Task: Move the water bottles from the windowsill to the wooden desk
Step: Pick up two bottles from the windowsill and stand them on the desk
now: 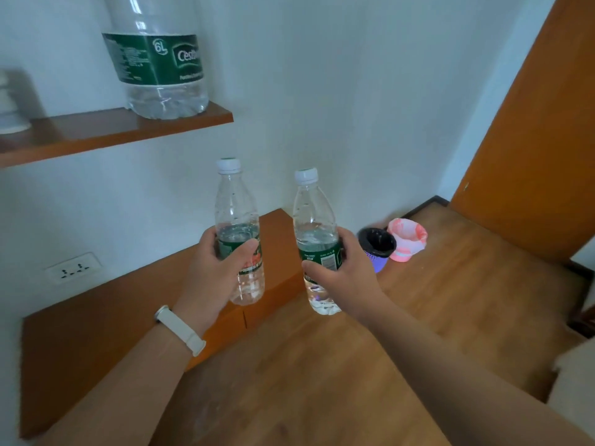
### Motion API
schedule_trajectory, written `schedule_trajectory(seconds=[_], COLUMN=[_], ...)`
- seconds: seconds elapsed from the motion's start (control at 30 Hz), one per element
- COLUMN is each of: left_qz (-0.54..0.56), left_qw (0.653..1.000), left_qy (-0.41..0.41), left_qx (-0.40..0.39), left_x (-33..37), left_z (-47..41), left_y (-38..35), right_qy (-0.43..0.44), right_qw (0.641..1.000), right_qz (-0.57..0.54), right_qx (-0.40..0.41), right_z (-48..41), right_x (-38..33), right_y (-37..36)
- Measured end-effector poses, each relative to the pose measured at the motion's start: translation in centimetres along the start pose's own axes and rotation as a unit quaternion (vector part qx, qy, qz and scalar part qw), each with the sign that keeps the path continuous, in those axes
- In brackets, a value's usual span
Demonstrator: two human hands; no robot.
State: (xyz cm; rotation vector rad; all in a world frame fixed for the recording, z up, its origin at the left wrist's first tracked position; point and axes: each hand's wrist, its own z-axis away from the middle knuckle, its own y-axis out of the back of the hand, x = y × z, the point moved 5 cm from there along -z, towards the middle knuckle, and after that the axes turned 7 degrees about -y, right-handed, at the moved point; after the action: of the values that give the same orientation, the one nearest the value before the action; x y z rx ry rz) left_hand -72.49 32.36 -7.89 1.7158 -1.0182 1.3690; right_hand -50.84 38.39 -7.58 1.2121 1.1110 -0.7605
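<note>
I hold two small clear water bottles with white caps and green labels, both upright in the air. My left hand (pixel 215 274) grips the left bottle (pixel 236 201) around its label. The right bottle (pixel 314 210) is gripped the same way by my right hand (pixel 343 276). Both are partly filled with water. The left bottle hangs over the far end of the wooden desk (pixel 96 323), which runs along the white wall at lower left. The right bottle hangs over the wooden floor just past the desk's end. No windowsill is in view.
A wall shelf (pixel 106 130) above the desk carries a large 6 L water bottle (pixel 157 56) and a blurred white object (pixel 11 104). A wall socket (pixel 73 268) sits above the desk. Two small bins, one black-lined (pixel 376 247) and one pink (pixel 407 239), stand on the floor near an orange door (pixel 541 140).
</note>
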Motion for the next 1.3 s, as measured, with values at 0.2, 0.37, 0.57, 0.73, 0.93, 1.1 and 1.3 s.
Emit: schedule_trajectory(seconds=[0.2, 0.37, 0.57, 0.73, 0.93, 1.1, 1.3], left_qz=[-0.025, -0.058, -0.090, -0.124, -0.149, -0.162, -0.134], left_qw=[0.997, 0.989, 0.971, 0.948, 0.919, 0.902, 0.904], left_qy=[0.020, 0.058, 0.061, 0.074, 0.113, 0.138, 0.172], left_qx=[0.069, 0.127, 0.211, 0.283, 0.347, 0.375, 0.368], left_x=[-1.7, -4.4, -4.4, -5.1, -7.0, -9.4, -14.1], left_z=[-3.2, -6.5, -9.8, -11.1, -9.6, -8.6, -9.5], left_y=[3.4, 5.6, 6.9, 9.0, 12.7, 15.7, 21.3], right_qy=[0.011, 0.021, 0.027, 0.040, 0.060, 0.052, 0.025], right_qw=[0.999, 0.993, 0.980, 0.960, 0.934, 0.921, 0.923], right_qz=[-0.004, 0.002, -0.002, -0.013, 0.020, 0.036, 0.069], right_qx=[-0.053, -0.113, -0.198, -0.276, -0.353, -0.385, -0.377], right_z=[-6.4, -12.4, -19.5, -24.4, -25.9, -26.7, -27.2], right_x=[0.0, 1.0, 0.4, -0.5, -0.4, 0.1, 1.2], right_y=[-3.7, -7.5, -11.1, -14.8, -20.1, -24.6, -30.8])
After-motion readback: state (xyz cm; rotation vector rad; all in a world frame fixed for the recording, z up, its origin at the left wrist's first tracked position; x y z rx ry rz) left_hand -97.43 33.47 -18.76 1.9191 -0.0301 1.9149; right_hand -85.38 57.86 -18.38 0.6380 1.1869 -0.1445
